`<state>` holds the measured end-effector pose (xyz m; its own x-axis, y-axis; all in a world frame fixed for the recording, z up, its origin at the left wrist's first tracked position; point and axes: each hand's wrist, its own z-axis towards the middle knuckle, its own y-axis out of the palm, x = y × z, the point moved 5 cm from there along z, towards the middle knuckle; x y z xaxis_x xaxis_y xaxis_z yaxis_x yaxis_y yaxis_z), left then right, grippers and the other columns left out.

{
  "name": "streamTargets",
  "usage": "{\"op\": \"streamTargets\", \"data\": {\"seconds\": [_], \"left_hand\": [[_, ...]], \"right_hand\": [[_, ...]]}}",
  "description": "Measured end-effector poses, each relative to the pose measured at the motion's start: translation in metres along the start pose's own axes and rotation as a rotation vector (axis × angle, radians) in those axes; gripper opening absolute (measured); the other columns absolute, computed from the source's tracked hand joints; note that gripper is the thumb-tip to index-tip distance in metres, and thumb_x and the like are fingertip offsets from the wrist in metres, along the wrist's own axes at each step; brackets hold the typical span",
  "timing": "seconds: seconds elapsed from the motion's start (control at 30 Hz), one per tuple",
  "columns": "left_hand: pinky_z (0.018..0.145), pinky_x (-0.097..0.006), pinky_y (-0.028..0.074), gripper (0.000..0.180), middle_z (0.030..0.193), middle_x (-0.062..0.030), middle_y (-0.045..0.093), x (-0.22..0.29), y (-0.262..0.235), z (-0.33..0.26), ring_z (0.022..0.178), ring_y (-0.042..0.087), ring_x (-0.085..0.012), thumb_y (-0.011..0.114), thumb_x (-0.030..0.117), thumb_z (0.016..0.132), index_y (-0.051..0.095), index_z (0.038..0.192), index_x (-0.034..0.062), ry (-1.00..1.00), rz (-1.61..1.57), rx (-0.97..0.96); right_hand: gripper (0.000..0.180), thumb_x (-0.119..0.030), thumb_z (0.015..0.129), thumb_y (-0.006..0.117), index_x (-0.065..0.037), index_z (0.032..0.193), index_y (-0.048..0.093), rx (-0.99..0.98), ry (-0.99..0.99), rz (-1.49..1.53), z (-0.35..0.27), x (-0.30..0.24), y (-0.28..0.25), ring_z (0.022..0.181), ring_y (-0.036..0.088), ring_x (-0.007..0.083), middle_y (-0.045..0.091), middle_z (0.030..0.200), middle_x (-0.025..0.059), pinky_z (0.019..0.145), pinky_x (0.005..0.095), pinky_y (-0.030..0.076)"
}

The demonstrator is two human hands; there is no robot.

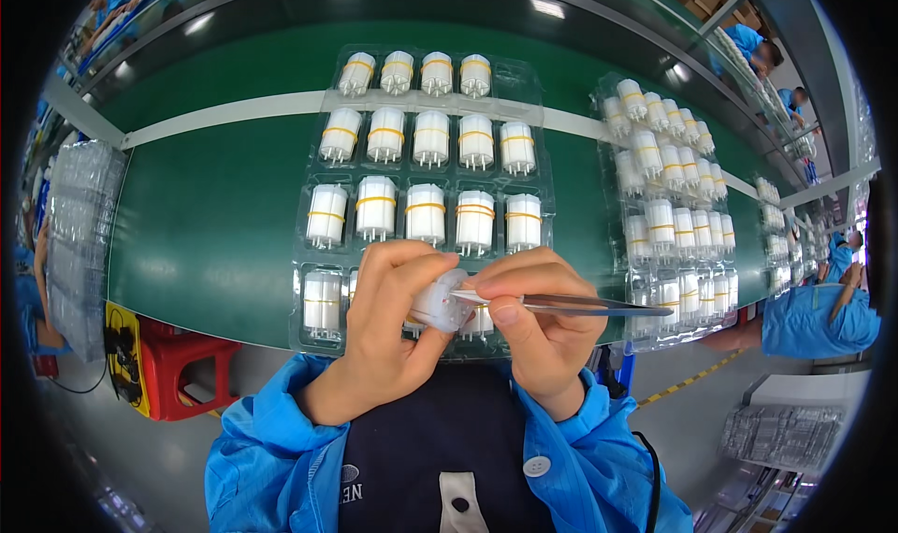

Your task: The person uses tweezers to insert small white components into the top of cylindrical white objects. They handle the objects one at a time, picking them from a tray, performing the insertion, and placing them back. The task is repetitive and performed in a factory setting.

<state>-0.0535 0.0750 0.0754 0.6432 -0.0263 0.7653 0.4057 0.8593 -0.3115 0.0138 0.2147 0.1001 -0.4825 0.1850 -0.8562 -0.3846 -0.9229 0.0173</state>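
Left hand (388, 323) cupped; right hand (538, 323) in pinch grip.

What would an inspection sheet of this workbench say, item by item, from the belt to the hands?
Surface: green belt with a white stripe.
Job's things: left hand holds a white cylinder; right hand holds metal tweezers, tips at the cylinder.
Trays: clear tray of white cylinders with yellow bands ahead; second tray to the right.
Clutter: stack of empty clear trays at left.
Hands: both closed on their items.
Cables: black cord by a red stool.
Surroundings: other workers in blue coats at right.
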Motion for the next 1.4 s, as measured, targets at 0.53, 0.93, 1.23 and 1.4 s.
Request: {"op": "streamTargets", "data": {"seconds": [0.53, 0.93, 1.23, 1.4], "left_hand": [[0.08, -0.039, 0.048, 0.055, 0.107, -0.0174, 0.057, -0.002, -0.001, 0.002, 0.094, 0.057, -0.0336, 0.068, -0.01, 0.065, 0.061, 0.118, -0.0009, 0.034, 0.096, -0.036], [0.082, -0.029, 0.048, 0.052, 0.115, -0.0159, 0.053, -0.004, 0.0, 0.0, 0.098, 0.058, -0.0205, 0.078, -0.001, 0.076, 0.053, 0.122, -0.0014, -0.051, -0.144, -0.144], [0.081, -0.032, 0.049, 0.053, 0.113, -0.0162, 0.055, -0.005, -0.001, 0.0, 0.097, 0.059, -0.0246, 0.08, 0.001, 0.074, 0.056, 0.121, -0.0013, -0.074, -0.164, -0.133], [0.081, -0.032, 0.049, 0.053, 0.112, -0.0159, 0.055, -0.004, -0.002, 0.0, 0.097, 0.058, -0.0243, 0.08, 0.001, 0.073, 0.056, 0.121, -0.0015, -0.057, -0.145, -0.119]], "right_hand": [[0.014, 0.002, 0.078, 0.075, 0.001, 0.092, 0.072, -0.136, -0.15, -0.268, 0.008, -0.009, 0.006, 0.076, 0.069, 0.0227, 0.071, 0.087, 0.0145, 0.064, 0.0299, 0.053], [0.017, 0.0, 0.08, 0.074, 0.001, 0.097, 0.074, -0.05, -0.031, -0.044, 0.007, -0.002, -0.006, 0.079, 0.069, 0.0219, 0.071, 0.091, 0.016, 0.068, 0.0295, 0.054], [0.017, 0.003, 0.079, 0.074, 0.001, 0.096, 0.074, -0.084, -0.036, -0.082, 0.008, -0.001, -0.006, 0.08, 0.07, 0.0219, 0.072, 0.09, 0.0147, 0.067, 0.0293, 0.055], [0.016, 0.003, 0.078, 0.074, 0.001, 0.094, 0.074, -0.033, 0.012, -0.046, 0.004, 0.002, -0.006, 0.079, 0.069, 0.0213, 0.072, 0.089, 0.0144, 0.067, 0.029, 0.054]]}}
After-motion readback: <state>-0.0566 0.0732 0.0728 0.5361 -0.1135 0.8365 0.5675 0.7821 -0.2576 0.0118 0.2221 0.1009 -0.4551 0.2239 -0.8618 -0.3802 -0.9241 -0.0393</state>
